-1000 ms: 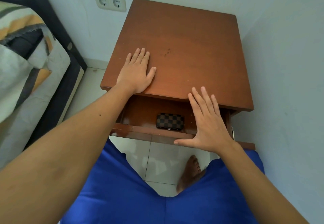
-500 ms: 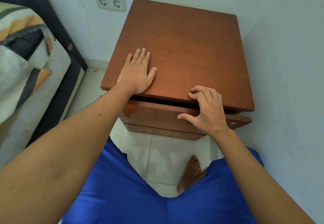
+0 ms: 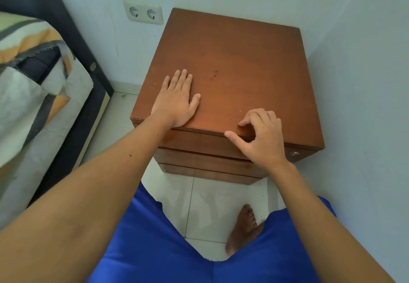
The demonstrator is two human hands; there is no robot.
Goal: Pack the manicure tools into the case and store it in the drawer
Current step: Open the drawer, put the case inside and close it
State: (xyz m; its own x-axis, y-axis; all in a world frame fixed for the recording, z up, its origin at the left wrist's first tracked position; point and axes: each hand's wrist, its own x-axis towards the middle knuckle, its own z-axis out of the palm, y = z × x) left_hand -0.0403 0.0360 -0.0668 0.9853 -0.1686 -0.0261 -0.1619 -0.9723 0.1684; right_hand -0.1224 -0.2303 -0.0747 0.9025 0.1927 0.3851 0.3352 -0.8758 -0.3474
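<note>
A brown wooden nightstand (image 3: 243,66) stands against the wall, and its top drawer (image 3: 199,142) is pushed in flush under the top. The checkered manicure case is out of sight. My left hand (image 3: 177,103) lies flat on the near left part of the top, fingers straight. At the front right edge is my right hand (image 3: 263,139), its fingers curled with the tips on the top and the thumb stretched along the drawer front. It holds nothing.
Two lower drawers (image 3: 205,167) sit under the top one, with a metal knob (image 3: 294,154) at the right. A bed (image 3: 33,83) with a patterned cover is on the left. A double socket (image 3: 143,14) is on the wall. My bare foot (image 3: 243,227) rests on the white tiles.
The open drawer with the checkered case inside slid shut under my right hand. That hand's fingers went from straight to curled at the top's front edge. My left hand stayed flat.
</note>
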